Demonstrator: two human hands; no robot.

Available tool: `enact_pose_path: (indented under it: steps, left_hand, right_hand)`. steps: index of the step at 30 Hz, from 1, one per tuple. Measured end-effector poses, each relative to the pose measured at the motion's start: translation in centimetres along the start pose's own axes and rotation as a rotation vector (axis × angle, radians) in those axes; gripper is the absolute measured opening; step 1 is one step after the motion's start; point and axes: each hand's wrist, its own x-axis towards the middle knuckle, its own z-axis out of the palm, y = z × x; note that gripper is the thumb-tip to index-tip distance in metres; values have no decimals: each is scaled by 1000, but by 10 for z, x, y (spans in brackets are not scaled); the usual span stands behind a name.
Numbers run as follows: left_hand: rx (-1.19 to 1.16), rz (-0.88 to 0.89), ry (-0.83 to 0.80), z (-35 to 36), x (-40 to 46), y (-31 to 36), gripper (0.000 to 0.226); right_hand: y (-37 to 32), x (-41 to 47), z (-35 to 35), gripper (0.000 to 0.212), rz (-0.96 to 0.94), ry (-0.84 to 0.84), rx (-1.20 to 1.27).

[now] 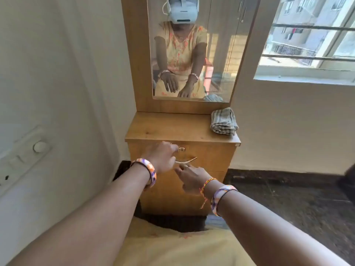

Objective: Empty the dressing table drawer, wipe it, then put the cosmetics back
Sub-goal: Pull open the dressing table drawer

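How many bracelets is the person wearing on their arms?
3 that I can see: a chunky patterned bangle on the left wrist, a matching bangle on the right wrist, and a thin woven thread band beside it, nearer the right hand.

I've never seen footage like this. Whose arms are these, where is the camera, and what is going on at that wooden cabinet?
No machine here: a person wears a camera on the head, so you look down their own arms. The mirror shows the white headset. The left hand is curled on the metal handle of the closed top drawer of the dressing table; a keyhole sits above it. The right hand reaches in just below and seems to hold nothing. A folded striped cloth lies on top, ready for wiping.
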Motion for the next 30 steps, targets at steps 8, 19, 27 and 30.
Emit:
enact_pose_path:
  steps: [8,19,27,30]
  left_hand:
    - [124,4,-20,65,19,-31,45]
    - [158,167,210,48,35,-22,45]
    - [-49,-43,-96,17,32,-9,21]
    - [-183,-50,-271,7,25,-10,6]
  right_hand:
    - [21,47,25,62,90,57,82]
    - [11,53,20,30,221,156,254]
    - [9,8,-30,31,-15,-211,147]
    - [16,-13,-61,16,-58,-20,405]
